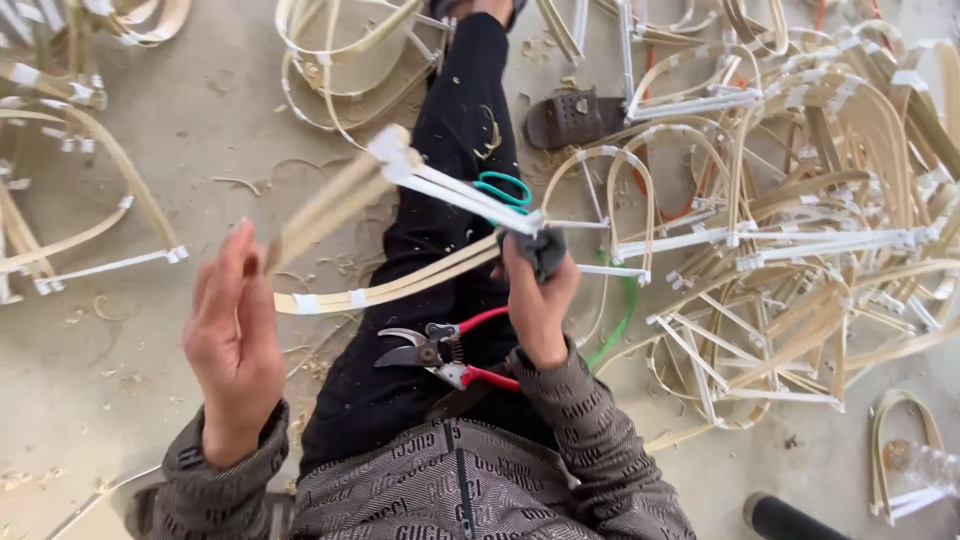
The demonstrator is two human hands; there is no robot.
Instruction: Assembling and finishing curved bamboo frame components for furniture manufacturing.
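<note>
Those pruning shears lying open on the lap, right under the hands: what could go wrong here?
The pruning shears rest on the person's leg with blades apart, so they might slip off or nick the right hand just above them. The bent bamboo frame looks springy; held only at one end by the right hand, it could flick toward the open left hand. Blue scissors also lie on the leg and might slide off.

Left floor: bare sandy concrete floor [150, 160], open between scattered strips.
Right floor: dense heap of bent pale bamboo frames [800, 230] blocks passage.
Lap: red-handled pruning shears [440, 355] lie on the black trouser leg [450, 150].
Far centre: brown perforated sandal [570, 117].
</note>
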